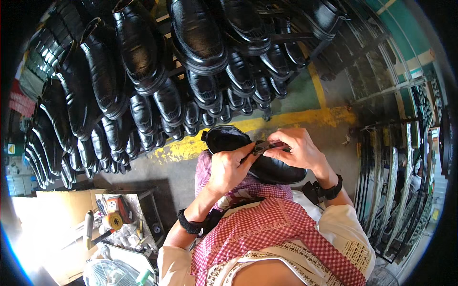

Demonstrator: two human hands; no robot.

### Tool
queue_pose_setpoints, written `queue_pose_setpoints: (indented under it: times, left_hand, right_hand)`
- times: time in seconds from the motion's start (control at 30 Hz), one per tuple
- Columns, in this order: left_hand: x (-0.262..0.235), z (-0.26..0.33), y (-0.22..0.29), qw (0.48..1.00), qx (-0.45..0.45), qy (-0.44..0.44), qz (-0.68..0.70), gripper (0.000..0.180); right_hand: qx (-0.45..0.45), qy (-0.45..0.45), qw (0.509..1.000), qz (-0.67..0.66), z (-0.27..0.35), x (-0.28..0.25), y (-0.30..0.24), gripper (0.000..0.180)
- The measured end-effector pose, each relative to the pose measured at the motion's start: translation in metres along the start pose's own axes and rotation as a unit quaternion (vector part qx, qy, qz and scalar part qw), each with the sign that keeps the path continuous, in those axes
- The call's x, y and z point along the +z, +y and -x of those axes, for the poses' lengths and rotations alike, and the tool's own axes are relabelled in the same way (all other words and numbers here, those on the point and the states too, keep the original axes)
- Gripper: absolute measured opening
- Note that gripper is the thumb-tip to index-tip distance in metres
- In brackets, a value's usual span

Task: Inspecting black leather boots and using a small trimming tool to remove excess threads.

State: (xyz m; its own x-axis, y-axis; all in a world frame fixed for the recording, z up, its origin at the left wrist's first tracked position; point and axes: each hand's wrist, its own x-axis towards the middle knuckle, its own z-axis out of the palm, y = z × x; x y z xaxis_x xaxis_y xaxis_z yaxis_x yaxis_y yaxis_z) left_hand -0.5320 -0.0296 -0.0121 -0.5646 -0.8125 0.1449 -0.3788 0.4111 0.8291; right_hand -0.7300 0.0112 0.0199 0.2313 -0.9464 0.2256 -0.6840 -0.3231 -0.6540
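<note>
A black leather shoe [281, 172] lies across my lap, its opening to the left and its rounded toe to the right. Above its middle, my left hand [228, 168] is closed, thumb and forefinger pinched together at a small dark piece. Coming in from the other side, my right hand [299, 148] pinches at the same spot with bent fingers. Whether that dark piece is a lace, a strap or something loose cannot be made out. Both hands are close to the shoe's upper, partly covering it. Black bands circle both wrists.
Racks of black shoes [143, 57] hang toe-down ahead and to the left. At lower left stand an orange-and-yellow tool [114, 214], a cardboard box [64, 207] and a fan [109, 272]. Metal racking [389, 186] rises on the right. A yellow line [296, 117] crosses the floor.
</note>
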Motion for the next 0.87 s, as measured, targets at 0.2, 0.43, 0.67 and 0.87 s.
queue_pose_setpoints:
  times: [0.2, 0.43, 0.67, 0.87]
  left_hand:
    - [-0.001, -0.002, 0.002, 1.000, -0.007, -0.012, -0.008, 0.025]
    - [0.002, -0.002, 0.002, 1.000, -0.009, -0.012, 0.014, 0.026]
    - [0.002, -0.001, -0.007, 0.995, -0.080, 0.001, 0.068, 0.028]
    - [-0.009, -0.004, -0.016, 0.984, -0.136, -0.051, 0.107, 0.025]
  right_hand:
    - [-0.017, -0.002, 0.999, 0.042, -0.002, -0.004, -0.003, 0.026]
    - [-0.012, -0.026, 0.999, 0.045, -0.004, -0.011, -0.006, 0.024]
    - [0.237, 0.169, 0.878, -0.379, 0.008, -0.008, 0.000, 0.014]
    - [0.129, 0.036, 0.989, -0.060, 0.015, 0.008, 0.017, 0.027]
